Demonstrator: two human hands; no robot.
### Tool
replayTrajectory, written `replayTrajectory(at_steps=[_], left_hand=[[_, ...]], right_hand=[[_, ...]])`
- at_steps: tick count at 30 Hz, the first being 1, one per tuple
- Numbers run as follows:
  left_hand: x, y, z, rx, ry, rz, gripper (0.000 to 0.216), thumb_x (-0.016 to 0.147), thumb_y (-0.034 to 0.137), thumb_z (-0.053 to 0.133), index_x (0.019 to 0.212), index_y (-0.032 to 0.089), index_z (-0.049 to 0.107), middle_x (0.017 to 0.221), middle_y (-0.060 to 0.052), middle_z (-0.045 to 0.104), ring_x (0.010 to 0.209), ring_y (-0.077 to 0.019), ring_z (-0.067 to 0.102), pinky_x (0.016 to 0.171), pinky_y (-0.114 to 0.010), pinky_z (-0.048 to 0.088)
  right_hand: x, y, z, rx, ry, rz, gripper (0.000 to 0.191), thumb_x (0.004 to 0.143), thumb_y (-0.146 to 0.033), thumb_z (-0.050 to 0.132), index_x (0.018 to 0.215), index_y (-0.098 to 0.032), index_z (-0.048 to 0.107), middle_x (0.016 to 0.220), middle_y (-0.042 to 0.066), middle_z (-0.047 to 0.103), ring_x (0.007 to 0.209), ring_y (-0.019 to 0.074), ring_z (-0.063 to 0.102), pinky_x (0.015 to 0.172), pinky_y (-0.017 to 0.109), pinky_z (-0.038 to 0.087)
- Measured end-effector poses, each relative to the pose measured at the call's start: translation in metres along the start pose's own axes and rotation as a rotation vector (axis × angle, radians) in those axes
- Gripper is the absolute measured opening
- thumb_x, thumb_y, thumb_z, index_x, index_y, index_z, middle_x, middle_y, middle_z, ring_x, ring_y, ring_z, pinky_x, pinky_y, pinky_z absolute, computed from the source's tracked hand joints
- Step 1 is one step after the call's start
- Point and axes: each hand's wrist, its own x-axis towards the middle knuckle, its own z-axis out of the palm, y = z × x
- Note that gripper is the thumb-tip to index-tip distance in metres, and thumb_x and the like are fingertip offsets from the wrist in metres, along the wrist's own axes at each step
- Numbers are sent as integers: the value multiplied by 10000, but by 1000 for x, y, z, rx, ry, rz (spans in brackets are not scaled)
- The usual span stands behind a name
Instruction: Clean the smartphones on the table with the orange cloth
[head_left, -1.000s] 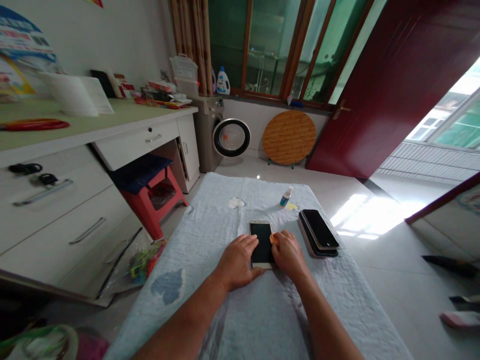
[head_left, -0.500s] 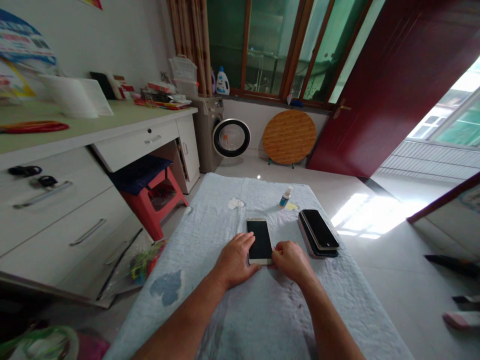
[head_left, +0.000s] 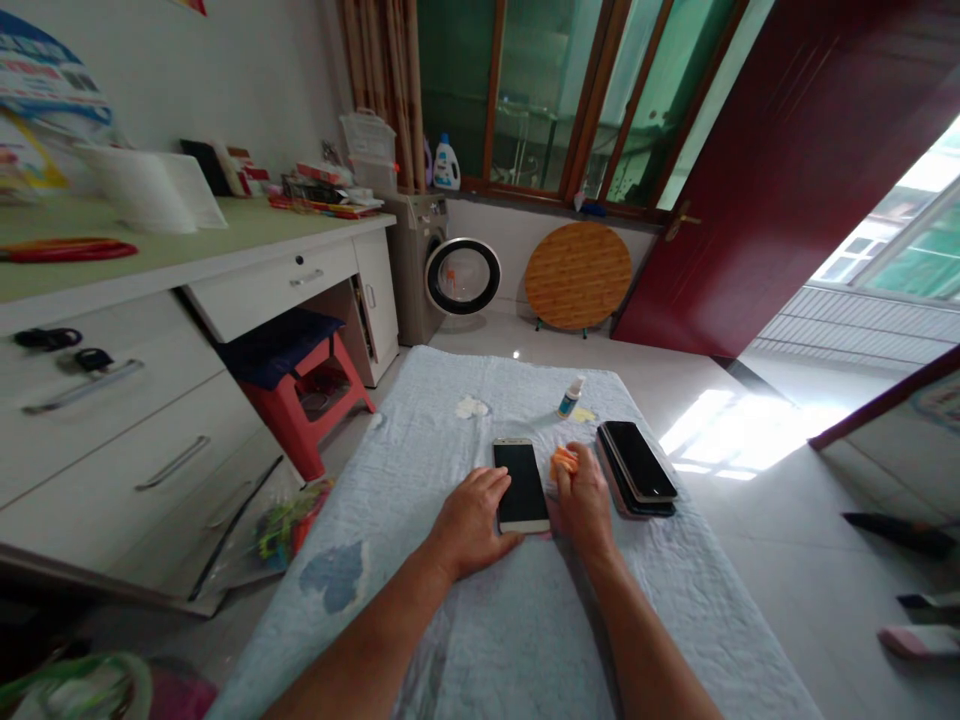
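A gold-edged phone (head_left: 521, 484) lies screen up on a pale blue cloth-covered table (head_left: 420, 450). My left hand (head_left: 471, 522) rests beside it, fingers stretched out and touching its left edge and lower corner. My right hand (head_left: 581, 503) sits just right of the phone, fingers pinched round a small orange cloth (head_left: 563, 462). A stack of dark phones (head_left: 637, 466) lies a little further right.
A small spray bottle (head_left: 571, 397) and a yellow scrap (head_left: 584, 413) stand at the far end of the table, a white wad (head_left: 472, 406) to their left. A white desk with drawers (head_left: 150, 330) and a red stool (head_left: 300, 385) are on the left.
My right hand has moved forward along the phone's right side, and the orange cloth now shows at its fingertips. The left hand has stayed on the phone's left edge.
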Motion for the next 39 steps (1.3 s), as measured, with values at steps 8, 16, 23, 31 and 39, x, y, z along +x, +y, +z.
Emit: replayTrajectory(at_steps=[8,16,23,31,39], left_hand=[[1,2,0,-8,24,7,676,658,406,728,1260,162,538,1342,-151,548,1260,-319,475,1078,-494,359],[0,1,1,-15,14,-14,681,674,426,718,1275,167,530,1365,-148,527,1275,-314,458,1081,-487,354],[2,1,-4,-13,-49,-17,702,673,389,725,1293,131,520,1394,-166,497,1305,-308,429,1111,-469,326],[2,0,-8,-8,-64,-2,689,676,386,720,1292,150,519,1394,-153,500,1304,-314,430,1109,-488,328],[-1,0,-10,-32,-54,16,668,685,341,711,1289,123,523,1379,-152,506,1293,-297,431,1113,-434,342]], right_hand=[[-2,-8,5,-71,-259,-36,322,920,-269,384,1013,-170,676,947,83,660,879,172,599,823,253,416],[-7,-19,-19,-278,-469,49,221,796,-203,507,856,-174,717,808,74,721,761,176,643,658,230,378],[-7,-22,-22,-217,-461,129,219,792,-226,504,799,-179,718,714,56,714,697,167,638,600,220,364],[19,-16,4,-209,-374,83,296,868,-273,466,955,-170,730,888,74,732,864,182,655,703,222,401],[61,-21,34,-476,-470,-87,340,933,-185,368,1057,-114,677,968,112,710,917,171,631,746,232,389]])
